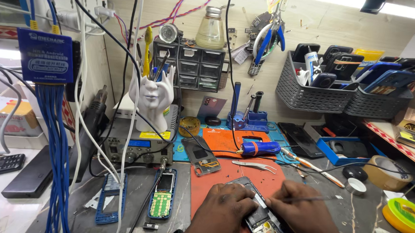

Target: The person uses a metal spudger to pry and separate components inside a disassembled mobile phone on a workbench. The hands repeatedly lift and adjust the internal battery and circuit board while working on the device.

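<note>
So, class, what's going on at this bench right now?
A person is working on an opened phone lying on a red mat. The left hand steadies the phone while the right hand holds a thin metal tool over it. Tweezers and a blue handheld tool lie further back, beside another stripped blue phone.

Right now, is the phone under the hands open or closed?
Open: the phone lies with its back cover off, inner boards exposed between left hand and right hand.
</note>
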